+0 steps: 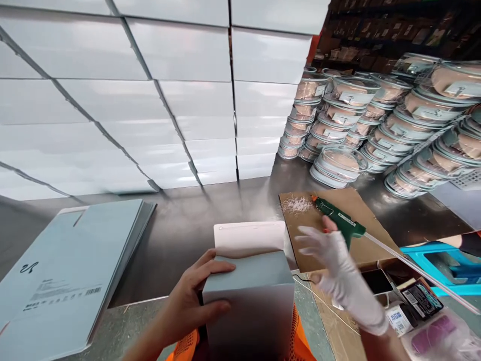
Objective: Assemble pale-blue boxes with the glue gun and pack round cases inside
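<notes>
Holding a pale grey-blue folded cardboard box (248, 296) with its white flap raised, the bare left hand (195, 301) has its grip closed on the box's left side, at the near edge of the grey metal bench (188, 225). The white-gloved right hand (334, 265) hovers blurred with fingers spread, gripping nothing, just beside a green glue gun (338, 218) lying on a brown cardboard sheet (361, 210). Flat grey-blue box blanks (67, 271) lie stacked to the left

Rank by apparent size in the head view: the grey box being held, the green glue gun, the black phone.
1. grey box, largest, though nearest the camera.
2. green glue gun.
3. black phone, smallest; partly hidden by the gloved right hand, so unsure.
</notes>
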### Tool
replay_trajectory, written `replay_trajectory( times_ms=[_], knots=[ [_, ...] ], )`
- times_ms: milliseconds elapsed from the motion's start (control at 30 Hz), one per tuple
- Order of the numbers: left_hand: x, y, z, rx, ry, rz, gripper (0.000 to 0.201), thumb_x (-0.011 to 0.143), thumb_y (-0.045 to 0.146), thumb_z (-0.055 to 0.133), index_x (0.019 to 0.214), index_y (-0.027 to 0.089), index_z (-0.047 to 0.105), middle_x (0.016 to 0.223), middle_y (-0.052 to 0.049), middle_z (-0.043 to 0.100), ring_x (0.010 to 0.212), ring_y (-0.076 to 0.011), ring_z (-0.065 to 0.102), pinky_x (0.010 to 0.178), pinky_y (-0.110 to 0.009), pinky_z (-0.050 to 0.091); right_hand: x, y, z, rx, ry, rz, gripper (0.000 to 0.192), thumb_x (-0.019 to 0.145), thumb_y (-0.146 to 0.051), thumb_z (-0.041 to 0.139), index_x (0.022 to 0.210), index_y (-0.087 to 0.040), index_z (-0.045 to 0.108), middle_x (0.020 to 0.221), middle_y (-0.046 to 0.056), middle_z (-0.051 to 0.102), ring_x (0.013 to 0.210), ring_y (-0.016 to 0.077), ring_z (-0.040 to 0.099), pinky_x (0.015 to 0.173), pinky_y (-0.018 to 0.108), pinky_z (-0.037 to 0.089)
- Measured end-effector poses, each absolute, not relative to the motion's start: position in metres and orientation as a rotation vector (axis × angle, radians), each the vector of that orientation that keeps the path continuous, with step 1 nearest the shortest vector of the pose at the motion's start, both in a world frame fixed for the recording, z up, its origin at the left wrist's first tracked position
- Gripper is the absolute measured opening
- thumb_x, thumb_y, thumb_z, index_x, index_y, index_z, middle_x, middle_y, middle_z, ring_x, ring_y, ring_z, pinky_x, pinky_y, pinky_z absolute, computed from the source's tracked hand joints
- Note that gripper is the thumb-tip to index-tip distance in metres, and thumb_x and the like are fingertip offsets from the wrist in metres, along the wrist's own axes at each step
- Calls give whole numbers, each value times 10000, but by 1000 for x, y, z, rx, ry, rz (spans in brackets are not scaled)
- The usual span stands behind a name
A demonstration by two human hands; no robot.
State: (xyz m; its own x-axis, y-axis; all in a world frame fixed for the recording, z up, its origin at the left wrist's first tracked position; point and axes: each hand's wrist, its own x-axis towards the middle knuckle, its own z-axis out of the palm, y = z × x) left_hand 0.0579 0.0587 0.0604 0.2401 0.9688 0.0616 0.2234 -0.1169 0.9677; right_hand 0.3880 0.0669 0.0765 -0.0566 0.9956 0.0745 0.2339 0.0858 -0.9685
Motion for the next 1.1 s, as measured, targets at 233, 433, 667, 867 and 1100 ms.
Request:
replay_trajectory(
  times_ms=[233,433,667,867,1100],
  knots=[
    [80,47,28,1194,957,1414,368,766,443,887,1041,369,654,1299,-8,627,1207,-287,685,894,-302,568,331,62,53,-826,-1643,1175,793,965,-386,655,1600,-486,191,1265,31,631,1212,199,648,1010,353,550],
    [76,56,32,1234,886,1355,343,822,385,856,1132,386,711,1110,-4,609,1141,-256,703,924,-298,546,344,70,64,-748,-2157,932,735,884,-302,762,1533,-386,428,1446,76,516,1321,233,569,1079,332,491],
    [70,59,41,1305,963,1237,137,776,394,870,864,296,834,1072,-71,589,987,-245,663,806,-311,575,345,79,73,-707,-2150,1063,643,866,-201,793,1433,-400,564,1480,70,505,1330,231,585,1061,364,508],
    [41,64,51,1132,1294,1395,367,595,495,947,729,202,771,973,-76,659,917,-249,656,726,-282,574,362,77,74,-872,-1692,1417,634,887,-506,763,1468,-498,512,1659,50,370,1436,324,500,1086,492,498],
    [53,70,25,828,1706,1590,380,885,597,647,1071,275,569,830,21,624,699,-208,655,577,-297,567,349,74,61,-1108,-1242,1583,493,832,-695,705,1044,-262,806,910,73,800,860,272,755,885,457,606]
  ],
)
